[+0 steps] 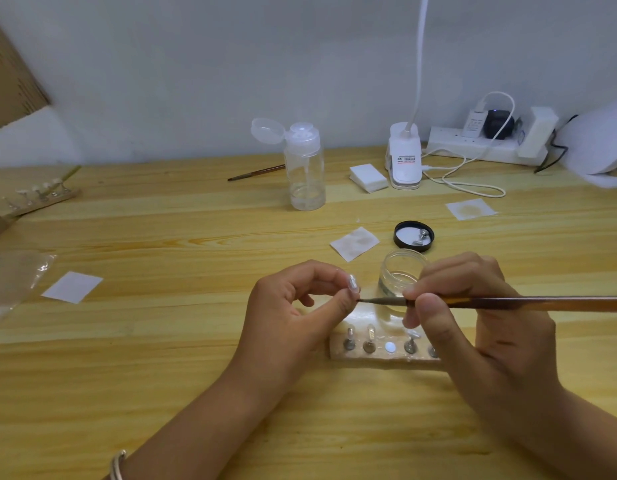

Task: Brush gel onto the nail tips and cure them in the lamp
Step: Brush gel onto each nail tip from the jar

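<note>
My left hand (293,306) pinches a clear nail tip (352,283) between thumb and fingers above the wooden table. My right hand (473,306) grips a brown-handled brush (508,302), whose dark tip touches the lower edge of the nail tip. Below the hands lies a wooden holder (379,353) with several metal stands carrying nail tips and one white empty spot. An open glass gel jar (400,271) stands just behind the brush. The white curing lamp (601,147) sits at the far right edge, partly cut off.
The jar's black lid (413,236) holds two metal stands. Around it lie wipes (354,243), a clear pump bottle (305,168), a second brush (255,173), a pad stack (368,177), a clip lamp (405,157), a power strip (483,147) and, far left, another holder (37,197).
</note>
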### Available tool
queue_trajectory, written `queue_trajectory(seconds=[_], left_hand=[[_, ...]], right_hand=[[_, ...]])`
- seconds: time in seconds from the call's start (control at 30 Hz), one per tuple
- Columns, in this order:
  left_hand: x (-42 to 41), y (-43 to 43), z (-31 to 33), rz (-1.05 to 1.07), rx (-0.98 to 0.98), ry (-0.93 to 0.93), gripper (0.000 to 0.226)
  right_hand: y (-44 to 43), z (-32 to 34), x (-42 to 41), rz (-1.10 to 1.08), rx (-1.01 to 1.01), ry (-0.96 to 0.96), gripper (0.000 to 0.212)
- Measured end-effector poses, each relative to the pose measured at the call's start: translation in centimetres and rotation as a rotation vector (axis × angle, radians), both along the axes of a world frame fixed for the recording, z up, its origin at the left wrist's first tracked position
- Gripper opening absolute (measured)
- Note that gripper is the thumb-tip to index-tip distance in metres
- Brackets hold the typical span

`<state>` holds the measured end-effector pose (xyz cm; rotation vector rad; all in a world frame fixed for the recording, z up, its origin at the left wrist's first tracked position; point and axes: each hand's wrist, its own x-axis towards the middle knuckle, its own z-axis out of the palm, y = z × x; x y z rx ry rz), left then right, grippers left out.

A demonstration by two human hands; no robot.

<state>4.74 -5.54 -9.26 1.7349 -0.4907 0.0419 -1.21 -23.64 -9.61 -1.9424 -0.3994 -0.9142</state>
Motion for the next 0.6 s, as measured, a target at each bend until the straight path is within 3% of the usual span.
queue_trajectory(seconds=[0.6], left_hand=[[-0.14,-0.11,0.2,0.048,0.043,-0.018,0.008]], right_hand=[[0.13,0.22,0.17,-0.042,-0.056,0.034,0.011]])
